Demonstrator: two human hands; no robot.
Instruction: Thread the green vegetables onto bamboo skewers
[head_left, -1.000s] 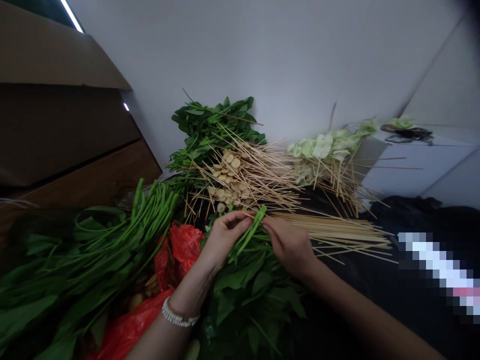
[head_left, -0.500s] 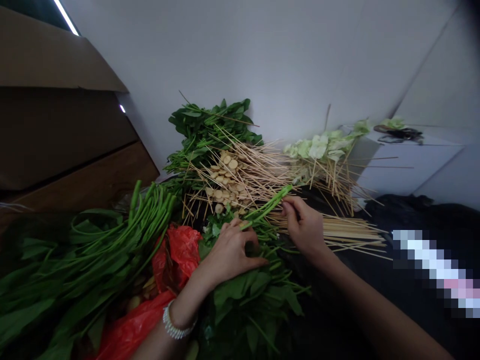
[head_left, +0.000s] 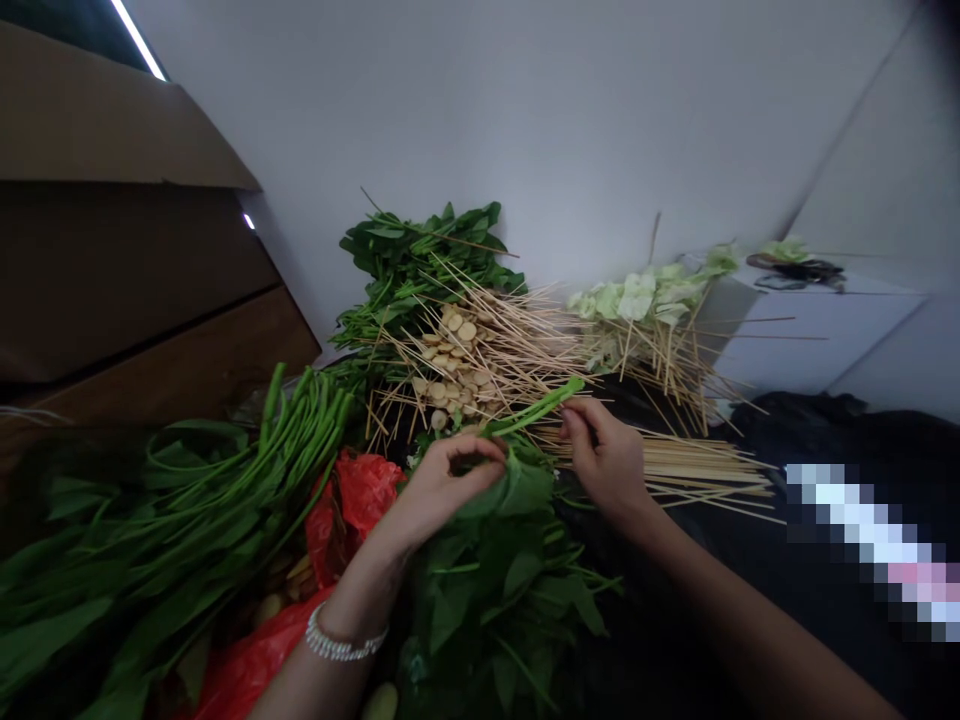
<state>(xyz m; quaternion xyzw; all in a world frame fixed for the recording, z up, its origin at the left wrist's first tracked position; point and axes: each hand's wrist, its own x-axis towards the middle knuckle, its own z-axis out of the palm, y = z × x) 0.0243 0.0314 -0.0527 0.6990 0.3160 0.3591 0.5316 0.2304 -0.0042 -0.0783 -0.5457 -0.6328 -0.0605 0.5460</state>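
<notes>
Right hand (head_left: pixel 609 455): green stems (head_left: pixel 540 408) | skewers (head_left: pixel 701 468) behind, part-hidden | leafy pile (head_left: pixel 495 595) below

The head camera looks forward and down at nearby greens (head_left: pixel 510 575).

Heaped greens (head_left: pixel 187 540), bare skewers (head_left: pixel 697 465) and skewered pale slices (head_left: pixel 459 327) suggest a food-preparation area.

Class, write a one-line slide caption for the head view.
Right hand pinching green vegetable stems, left hand at their lower end; behind, loose wooden skewers and skewered pale round slices.
</notes>
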